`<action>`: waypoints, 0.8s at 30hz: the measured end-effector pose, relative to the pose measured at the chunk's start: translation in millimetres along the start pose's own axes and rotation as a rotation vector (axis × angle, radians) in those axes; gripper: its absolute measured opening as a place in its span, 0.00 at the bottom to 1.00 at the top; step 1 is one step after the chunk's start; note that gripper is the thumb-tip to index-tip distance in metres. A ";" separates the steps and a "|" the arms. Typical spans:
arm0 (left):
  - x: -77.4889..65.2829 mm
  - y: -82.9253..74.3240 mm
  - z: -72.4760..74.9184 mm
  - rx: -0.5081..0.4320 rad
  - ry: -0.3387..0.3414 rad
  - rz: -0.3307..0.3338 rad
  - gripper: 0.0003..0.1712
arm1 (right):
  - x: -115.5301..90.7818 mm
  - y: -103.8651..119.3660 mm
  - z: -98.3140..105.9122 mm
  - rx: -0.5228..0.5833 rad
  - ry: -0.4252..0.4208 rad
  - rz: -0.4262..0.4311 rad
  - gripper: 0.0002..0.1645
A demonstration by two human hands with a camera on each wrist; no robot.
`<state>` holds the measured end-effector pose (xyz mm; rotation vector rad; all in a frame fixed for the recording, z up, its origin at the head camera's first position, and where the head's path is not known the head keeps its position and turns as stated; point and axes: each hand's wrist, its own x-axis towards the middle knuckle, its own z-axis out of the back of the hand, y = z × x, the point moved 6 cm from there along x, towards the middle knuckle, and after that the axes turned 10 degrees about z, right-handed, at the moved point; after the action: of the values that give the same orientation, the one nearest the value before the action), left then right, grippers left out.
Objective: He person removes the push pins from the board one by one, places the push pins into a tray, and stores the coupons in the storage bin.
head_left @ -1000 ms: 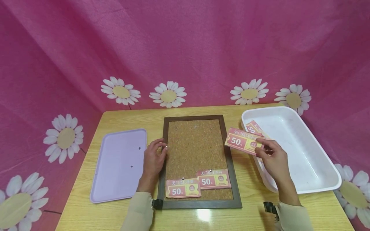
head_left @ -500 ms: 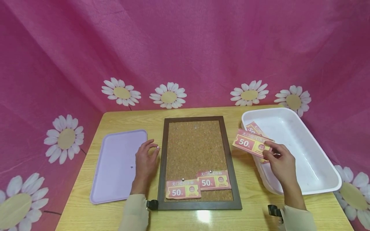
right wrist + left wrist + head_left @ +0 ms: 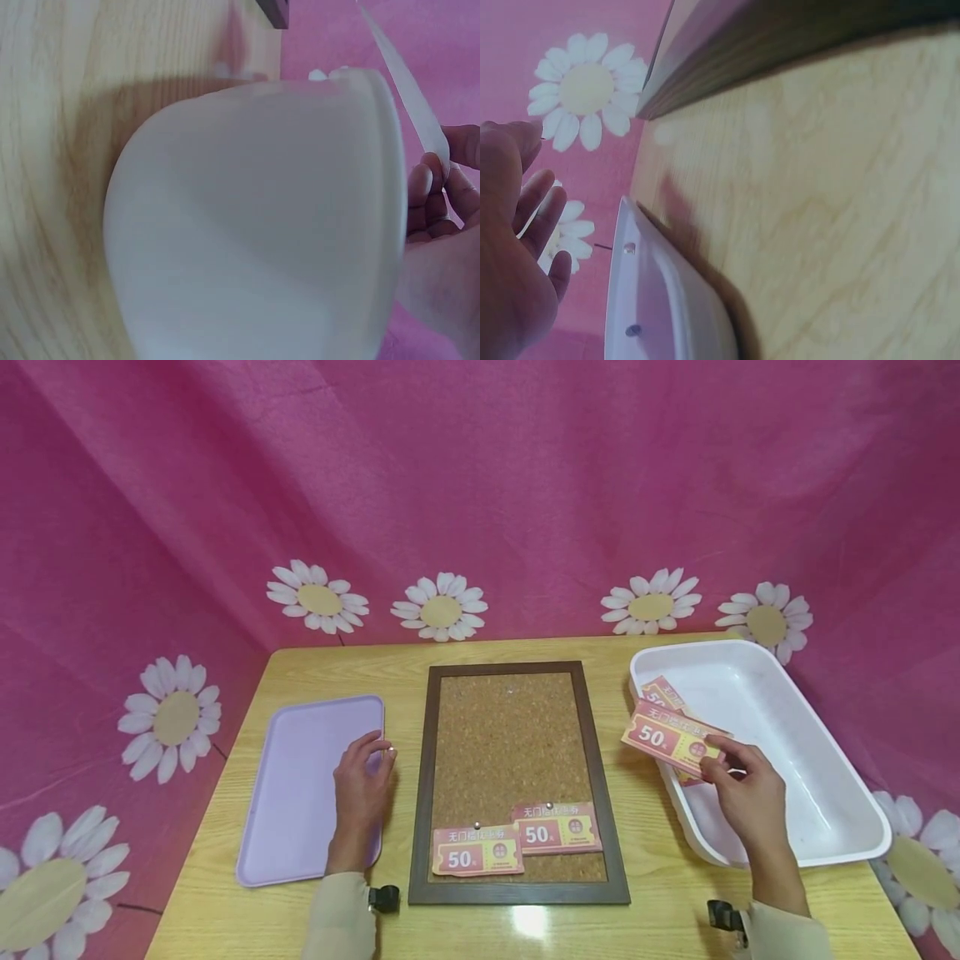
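My left hand [image 3: 362,789] is over the right edge of the lilac tray [image 3: 300,785], pinching a small silver pushpin [image 3: 391,749] between thumb and forefinger. The left wrist view shows two pins [image 3: 633,330] lying in that tray; in the head view they are hidden. My right hand [image 3: 750,785] holds a red and yellow paper coupon [image 3: 660,737] by its right end, above the left rim of the white tub [image 3: 817,777]. Between the hands lies a framed cork board [image 3: 510,743]. Two coupons, a left one [image 3: 477,850] and a right one [image 3: 557,828], are pinned near its bottom.
More coupons [image 3: 663,693] lie inside the tub against its left wall, partly covered by the held one. Everything stands on a wooden table [image 3: 405,693]. A pink curtain [image 3: 480,502] with daisies rises behind and at both sides.
My left hand has moved left, from the board's left frame to over the lilac tray, with the pushpin. My right hand has drawn the coupon right, away from the board and over the tub's rim.
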<state>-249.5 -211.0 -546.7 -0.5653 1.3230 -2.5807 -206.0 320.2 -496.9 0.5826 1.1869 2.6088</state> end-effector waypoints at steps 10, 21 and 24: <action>-1.8 13.5 13.3 0.014 -0.054 0.005 0.07 | -1.8 -9.4 6.0 -0.033 -0.024 0.001 0.20; -8.5 29.7 23.8 0.031 -0.056 0.106 0.08 | -3.1 -20.7 12.1 -0.042 -0.051 -0.021 0.20; -9.5 34.0 24.0 0.039 -0.049 0.131 0.08 | -3.8 -23.8 12.2 -0.040 -0.052 -0.028 0.20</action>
<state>-231.2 -245.6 -563.9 -0.5139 1.2479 -2.4653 -196.5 342.6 -508.6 0.6175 1.1159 2.5711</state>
